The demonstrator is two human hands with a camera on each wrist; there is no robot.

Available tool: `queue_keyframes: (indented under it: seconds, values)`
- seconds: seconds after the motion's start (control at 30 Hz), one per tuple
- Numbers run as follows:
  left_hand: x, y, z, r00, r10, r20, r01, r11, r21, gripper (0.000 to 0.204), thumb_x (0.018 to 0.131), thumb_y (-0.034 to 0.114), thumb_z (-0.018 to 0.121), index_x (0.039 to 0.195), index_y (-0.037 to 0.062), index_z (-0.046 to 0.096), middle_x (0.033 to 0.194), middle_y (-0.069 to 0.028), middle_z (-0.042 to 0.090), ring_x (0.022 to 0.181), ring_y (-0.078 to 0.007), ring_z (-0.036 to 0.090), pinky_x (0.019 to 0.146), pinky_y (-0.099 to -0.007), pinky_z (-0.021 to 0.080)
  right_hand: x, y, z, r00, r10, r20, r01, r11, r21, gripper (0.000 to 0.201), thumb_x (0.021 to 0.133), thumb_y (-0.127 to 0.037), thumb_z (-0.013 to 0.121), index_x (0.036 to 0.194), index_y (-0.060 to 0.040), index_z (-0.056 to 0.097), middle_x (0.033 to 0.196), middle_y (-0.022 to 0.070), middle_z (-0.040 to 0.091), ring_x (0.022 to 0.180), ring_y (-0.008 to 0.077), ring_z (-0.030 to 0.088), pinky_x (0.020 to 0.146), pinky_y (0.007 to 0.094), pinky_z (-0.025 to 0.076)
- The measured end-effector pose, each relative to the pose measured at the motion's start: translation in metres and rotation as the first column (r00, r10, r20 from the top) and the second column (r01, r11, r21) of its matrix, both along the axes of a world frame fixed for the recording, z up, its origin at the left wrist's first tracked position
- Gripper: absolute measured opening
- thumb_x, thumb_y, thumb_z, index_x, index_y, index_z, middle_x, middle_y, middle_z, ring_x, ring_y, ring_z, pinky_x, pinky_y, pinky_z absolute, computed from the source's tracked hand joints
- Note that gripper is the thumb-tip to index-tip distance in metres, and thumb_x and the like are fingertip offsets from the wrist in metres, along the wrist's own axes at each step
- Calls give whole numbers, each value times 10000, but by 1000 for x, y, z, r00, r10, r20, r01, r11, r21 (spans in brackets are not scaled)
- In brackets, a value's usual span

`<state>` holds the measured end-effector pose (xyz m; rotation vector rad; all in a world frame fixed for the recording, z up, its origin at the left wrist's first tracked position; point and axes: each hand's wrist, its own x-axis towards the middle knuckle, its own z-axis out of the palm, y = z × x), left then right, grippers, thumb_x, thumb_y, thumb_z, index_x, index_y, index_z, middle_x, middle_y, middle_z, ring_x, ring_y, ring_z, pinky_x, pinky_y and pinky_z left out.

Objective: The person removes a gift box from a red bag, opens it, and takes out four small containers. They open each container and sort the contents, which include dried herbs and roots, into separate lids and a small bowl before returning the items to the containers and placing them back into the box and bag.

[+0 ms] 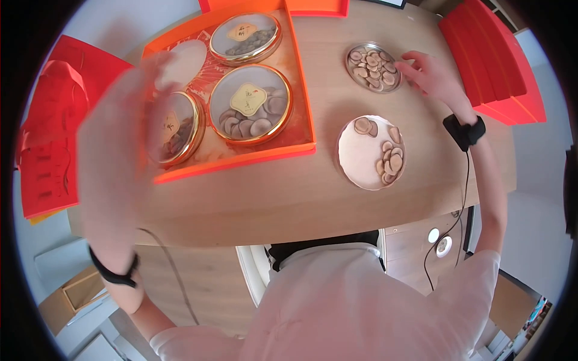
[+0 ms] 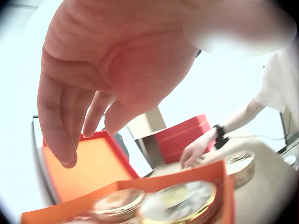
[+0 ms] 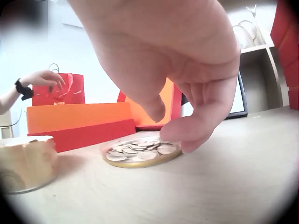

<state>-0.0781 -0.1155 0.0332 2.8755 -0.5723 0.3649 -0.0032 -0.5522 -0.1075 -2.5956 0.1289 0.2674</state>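
Observation:
My left hand (image 1: 117, 144), blurred in the head view, is raised over the left side of an orange-red gift box (image 1: 241, 157). Its fingers hang loosely and hold nothing in the left wrist view. On the table, a shallow round gold-rimmed lid (image 3: 140, 163) carries several dried, pale brown slices (image 1: 373, 67). My right hand (image 1: 435, 78) reaches to the lid's right edge, fingertips right at the rim, thumb apart from the fingers. Nearer to me stands a round tub (image 1: 361, 157) with a white top, more slices (image 1: 392, 163) lying on it.
Inside the box are round gold-rimmed tubs (image 1: 250, 103) with labels, and a white round insert (image 1: 188, 60) partly behind my left hand. A red gift bag (image 1: 54, 120) stands at the left. Red boxes (image 1: 490, 57) stand at the right. A cable (image 1: 465, 198) hangs from my right wrist.

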Motion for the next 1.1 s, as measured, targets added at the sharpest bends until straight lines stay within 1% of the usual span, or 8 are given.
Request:
queue_keyframes:
  seconds: [0.13,0.3,0.4,0.5,0.63,0.73,0.93,1.1]
  values:
    - [-42,-62,-29,891,-409,-197,400,912,-84,249,963,75,638,1204,50,692,1111,-106,722,964,-288,682,845,-361,554,17,-1,-30,983,171,69,-180,974,138,446,1023,-325,618,1322,5,607,776,65,704,586,112,591,559,290,491]
    - [-52,-109,-86,711,-594,-376,559,802,-209,250,818,31,664,1062,-15,641,967,-98,619,900,-265,631,754,-369,537,14,29,-34,951,288,110,-303,939,164,334,1023,-206,610,1306,-29,624,811,45,674,614,94,574,557,284,471]
    - [-50,-138,-108,779,-590,-212,616,783,85,339,746,56,688,1065,-38,623,980,-91,589,893,-227,617,714,-351,528,4,42,-31,919,308,248,-331,942,57,364,1016,-229,634,1321,-30,616,839,72,689,625,119,589,580,312,480]
    - [-45,-161,-132,860,-510,6,499,842,204,371,727,77,713,1064,-51,625,1050,-111,605,848,-189,636,672,-324,535,-13,40,-12,869,362,338,-370,928,-43,400,1009,-259,655,1335,-32,606,867,98,694,636,153,609,594,341,490]
    - [-36,-172,-151,872,-480,94,450,862,234,434,712,96,732,1102,-65,633,1107,-138,612,738,-173,647,569,-298,546,-43,50,14,870,411,273,-410,910,-64,478,987,-316,672,1325,17,615,900,186,733,713,336,689,703,420,543]
    - [-34,-166,-155,856,-504,121,463,848,256,429,703,93,735,1088,-75,652,1126,-144,612,681,-156,644,498,-267,535,-46,55,3,893,401,205,-374,914,-158,488,975,-321,681,1319,19,615,851,190,731,746,366,695,706,446,541]
    - [-37,-159,-152,838,-537,97,487,816,312,352,663,58,726,986,-75,687,1124,-140,595,658,-124,631,453,-249,515,-32,56,-13,909,366,199,-352,931,-103,485,965,-263,673,1340,33,587,855,191,736,800,383,704,744,469,550]
    - [-37,-156,-148,852,-521,54,487,825,286,299,654,45,723,929,-65,679,1060,-111,565,648,-123,624,442,-253,502,-31,44,-29,866,416,278,-398,909,-119,477,970,-190,678,1398,-15,560,834,139,725,678,275,666,645,389,519]
